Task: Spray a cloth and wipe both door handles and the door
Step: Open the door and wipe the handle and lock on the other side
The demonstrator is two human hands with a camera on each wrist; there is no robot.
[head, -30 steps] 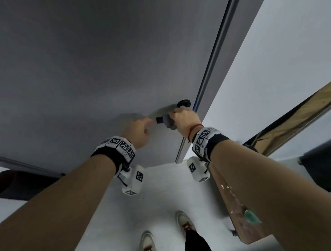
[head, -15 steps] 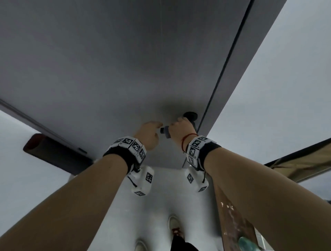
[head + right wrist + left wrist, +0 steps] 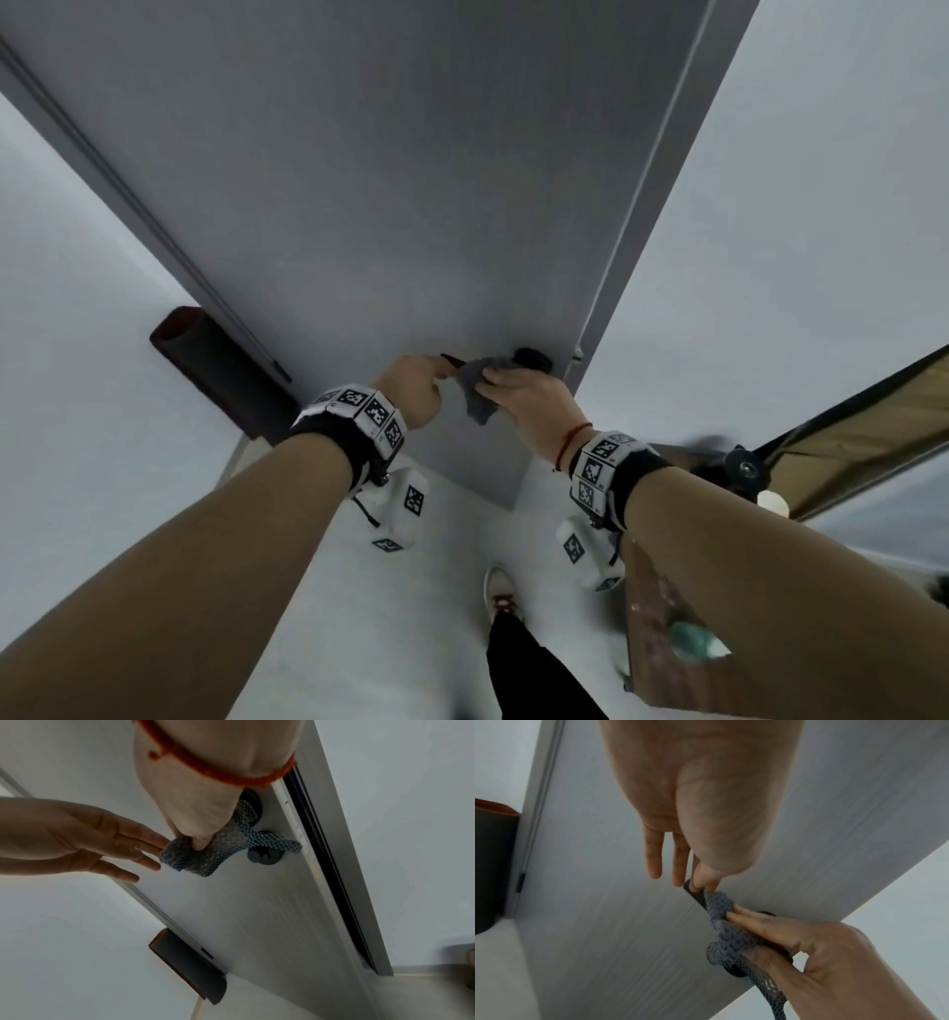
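A grey door (image 3: 411,180) carries a black lever handle (image 3: 531,360). My right hand (image 3: 529,401) grips a grey knitted cloth (image 3: 480,393) wrapped round the lever, near its round base. In the left wrist view the cloth (image 3: 721,910) covers most of the lever, and my left hand (image 3: 700,884) pinches the bare lever tip (image 3: 687,885) between thumb and forefinger, its other fingers straight. From the right wrist the cloth (image 3: 205,850) hangs beside a second black round plate (image 3: 264,856) below the handle. No spray bottle is in view.
A dark cylinder (image 3: 215,370) leans by the door's hinge side on the left. The door frame (image 3: 642,231) and a white wall stand to the right. A wooden surface (image 3: 873,426) and a brown board with a teal object (image 3: 693,647) lie at right. My shoe (image 3: 500,586) is below.
The head view has swung left, bringing the dark cylinder into sight. Both hands stay at the handle; more of the cloth now hangs out below my right hand.
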